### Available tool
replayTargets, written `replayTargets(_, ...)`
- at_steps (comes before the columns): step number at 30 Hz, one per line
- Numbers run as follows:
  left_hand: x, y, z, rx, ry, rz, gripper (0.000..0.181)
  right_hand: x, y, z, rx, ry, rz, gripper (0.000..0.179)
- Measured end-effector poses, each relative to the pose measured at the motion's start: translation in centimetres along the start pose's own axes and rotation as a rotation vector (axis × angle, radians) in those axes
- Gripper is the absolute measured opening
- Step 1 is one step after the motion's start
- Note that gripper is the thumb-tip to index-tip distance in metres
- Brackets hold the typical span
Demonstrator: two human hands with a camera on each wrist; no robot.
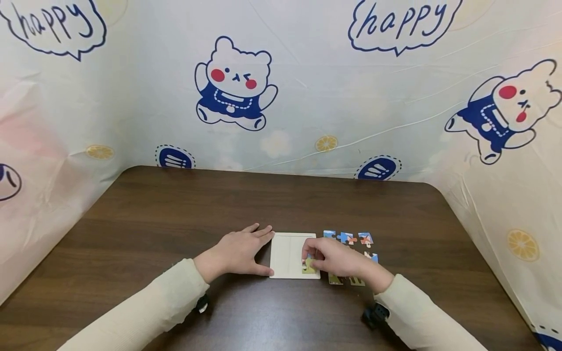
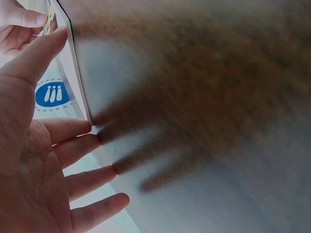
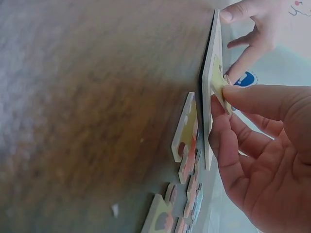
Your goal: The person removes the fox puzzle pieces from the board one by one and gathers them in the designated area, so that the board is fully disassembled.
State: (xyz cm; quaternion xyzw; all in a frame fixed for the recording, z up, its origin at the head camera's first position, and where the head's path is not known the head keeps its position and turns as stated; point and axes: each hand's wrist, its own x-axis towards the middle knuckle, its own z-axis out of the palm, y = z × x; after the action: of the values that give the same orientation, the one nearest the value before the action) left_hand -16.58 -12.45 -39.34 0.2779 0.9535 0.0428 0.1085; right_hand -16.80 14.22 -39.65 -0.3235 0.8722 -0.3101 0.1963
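Observation:
A pale rectangular puzzle board [image 1: 282, 256] lies flat on the table. My left hand [image 1: 237, 252] has its fingers spread, with thumb and index fingertips at the board's left edge. Over the board's lower right corner, my right hand [image 1: 339, 258] pinches a yellow-green jigsaw piece [image 1: 308, 267] between thumb and fingers. The right wrist view shows that jigsaw piece [image 3: 220, 92] tilted close over the board [image 3: 207, 131], its far part low against the surface. Fingers cover some of it.
Several loose jigsaw pieces [image 1: 365, 239] lie right of the board, partly hidden under the right hand and wrist. The brown table [image 1: 272, 200] meets a printed cloth wall [image 1: 303, 107] at the back and sides.

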Motion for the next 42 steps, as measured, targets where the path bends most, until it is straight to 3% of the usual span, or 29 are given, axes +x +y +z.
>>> replayTargets(10,0.0,0.0,0.0,-0.007,-0.007,0.000,0.096,-0.3,0.3,-0.2,0.089,-0.004,-0.050,0.011)
replayTargets(30,0.0,0.1,-0.2,-0.012,-0.019,0.005,0.095,-1.4,1.4,-0.7,0.126,0.008,-0.048,0.011)
replayTargets(42,0.0,0.0,0.0,-0.011,-0.016,0.006,0.097,-3.3,2.4,-1.4,0.144,0.027,-0.034,0.010)
